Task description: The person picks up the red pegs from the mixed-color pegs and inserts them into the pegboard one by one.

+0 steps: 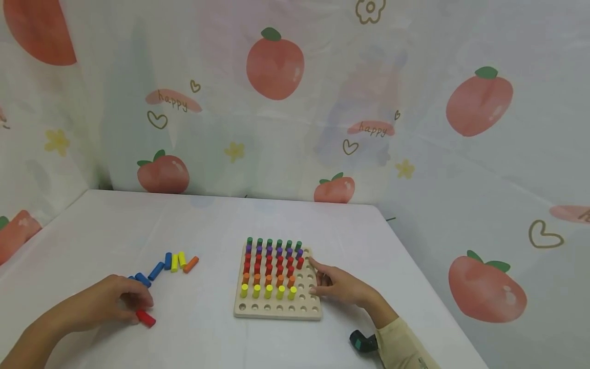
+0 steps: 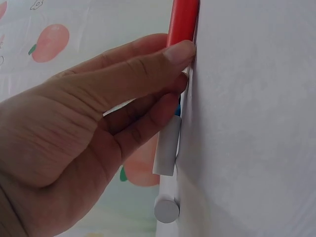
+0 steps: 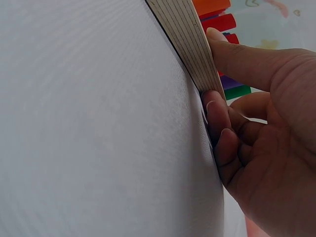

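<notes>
My left hand (image 1: 99, 305) pinches a red peg (image 1: 146, 318) low over the left part of the table. In the left wrist view, the thumb and fingers grip one end of the red peg (image 2: 183, 22). My right hand (image 1: 343, 287) holds the right edge of a wooden pegboard (image 1: 258, 314), thumb on the top face and other fingertips at the side, as the right wrist view shows. Rows of green, purple, red, orange and yellow pegs stand upright in the board. Bare holes show along its front row and right side.
Loose blue pegs (image 1: 156, 270) lie just beyond my left hand, alongside yellow pegs (image 1: 174, 263) and an orange peg (image 1: 191, 264). Two grey pegs (image 2: 168, 145) show below the fingers in the left wrist view. A black object (image 1: 362, 342) lies by my right sleeve.
</notes>
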{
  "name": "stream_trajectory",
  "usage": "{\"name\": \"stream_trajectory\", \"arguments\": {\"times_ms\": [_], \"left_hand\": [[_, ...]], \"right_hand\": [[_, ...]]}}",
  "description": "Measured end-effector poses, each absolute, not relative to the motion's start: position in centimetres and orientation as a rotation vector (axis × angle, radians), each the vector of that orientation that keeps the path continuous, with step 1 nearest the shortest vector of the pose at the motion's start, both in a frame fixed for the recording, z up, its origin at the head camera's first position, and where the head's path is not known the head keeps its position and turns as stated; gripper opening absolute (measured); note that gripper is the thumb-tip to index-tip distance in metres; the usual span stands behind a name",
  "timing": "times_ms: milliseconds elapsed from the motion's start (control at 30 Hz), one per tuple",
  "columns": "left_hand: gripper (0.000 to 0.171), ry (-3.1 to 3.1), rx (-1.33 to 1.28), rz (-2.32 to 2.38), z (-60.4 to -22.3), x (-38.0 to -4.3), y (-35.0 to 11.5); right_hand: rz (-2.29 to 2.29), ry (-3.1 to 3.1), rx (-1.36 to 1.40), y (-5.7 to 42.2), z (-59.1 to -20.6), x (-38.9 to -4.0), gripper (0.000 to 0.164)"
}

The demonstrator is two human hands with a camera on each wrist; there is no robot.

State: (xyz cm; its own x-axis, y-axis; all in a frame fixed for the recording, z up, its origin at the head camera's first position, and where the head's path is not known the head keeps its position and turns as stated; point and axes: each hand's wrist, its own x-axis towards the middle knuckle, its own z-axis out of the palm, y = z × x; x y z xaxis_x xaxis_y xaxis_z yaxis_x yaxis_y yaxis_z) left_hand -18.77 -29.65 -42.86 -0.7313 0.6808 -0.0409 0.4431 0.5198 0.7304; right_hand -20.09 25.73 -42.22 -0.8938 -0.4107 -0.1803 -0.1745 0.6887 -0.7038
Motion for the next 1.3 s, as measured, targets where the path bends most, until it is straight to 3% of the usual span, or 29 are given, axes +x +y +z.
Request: {"name": "stream_trajectory", "arguments": {"times_ms": [300, 600, 967, 1300], "left_hand": [[0.023, 2.479, 1.011, 1.066, -42.33, -18.54, -29.40], [0.026, 2.477, 1.273, 1.236, -42.37, -18.55, -29.22], [0.024, 2.468, 1.121, 1.184, -42.67, -18.53, -29.06], [0.018, 2.462, 1.168, 1.198, -42.74, -18.86, -28.79]], "right_hand": [[-1.021, 2.580, -0.472, 25.73, -42.26, -20.18, 0.082], [-1.019, 2.583, -0.478, 25.74, -42.25, -20.03, 0.082], [-1.014, 2.583, -0.465, 25.72, -42.39, -19.88, 0.081], [-0.998, 2.596, -0.458, 25.66, -42.33, -20.00, 0.081]]}}
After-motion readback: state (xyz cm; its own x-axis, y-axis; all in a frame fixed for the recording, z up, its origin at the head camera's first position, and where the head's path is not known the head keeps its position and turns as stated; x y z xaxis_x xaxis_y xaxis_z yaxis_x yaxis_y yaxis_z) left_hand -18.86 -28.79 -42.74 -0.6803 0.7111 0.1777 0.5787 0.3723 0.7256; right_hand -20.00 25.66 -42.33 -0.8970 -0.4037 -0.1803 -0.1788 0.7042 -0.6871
